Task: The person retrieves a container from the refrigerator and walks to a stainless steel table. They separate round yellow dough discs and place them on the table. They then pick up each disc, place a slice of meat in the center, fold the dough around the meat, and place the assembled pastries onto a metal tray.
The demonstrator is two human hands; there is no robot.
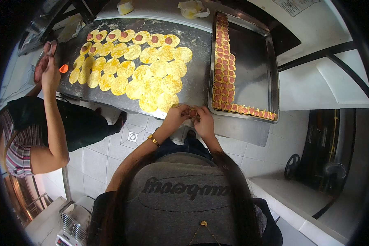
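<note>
At the near edge of the dark work table, my left hand [176,116] and my right hand [204,121] are close together. Both pinch a small dough piece with pinkish-brown filling [192,112], mostly hidden by the fingers. To their left, flat round dough discs [134,88], yellow and brushed with something orange, lie in rows on the table [197,37]. Those in the far row carry round dabs of pink filling [168,40]. On my right, a large metal tray [273,67] holds shaped filled dough pieces [224,78] packed along its left and near sides.
At the left, a co-worker's hand [50,76] is by a mass of pink filling [41,67]. An orange scoop-like item [64,68] is beside that hand. A crumpled plastic bag [193,9] and a pale yellow block-like item [125,7] sit beyond the table.
</note>
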